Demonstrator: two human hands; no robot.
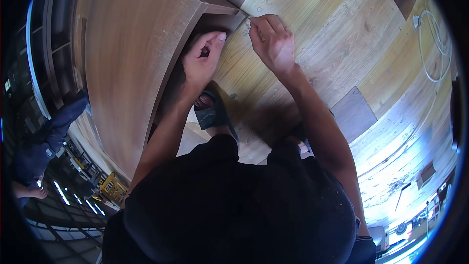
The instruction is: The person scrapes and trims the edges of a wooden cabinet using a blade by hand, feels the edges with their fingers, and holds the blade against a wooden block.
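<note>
Where the brown cabinet (127, 44) stands, the plank floor (337, 34) shows mismatched tones.

Light glares bluish-white off the floor (337, 54) at lower right, while my clothes (239, 205) sink into near-black at bottom centre. My hands (281, 51) look moderately lit, fairly sharp. Edges bow into blackened corners.

The cabinet (132, 54), left of the left hand (201, 64), has a smooth wood-grain face — scuffed near its edge. The floor (342, 32) around the right hand (276, 48) looks wooden, glossy farther right; the clothing (239, 210) below both is matt cloth.
</note>
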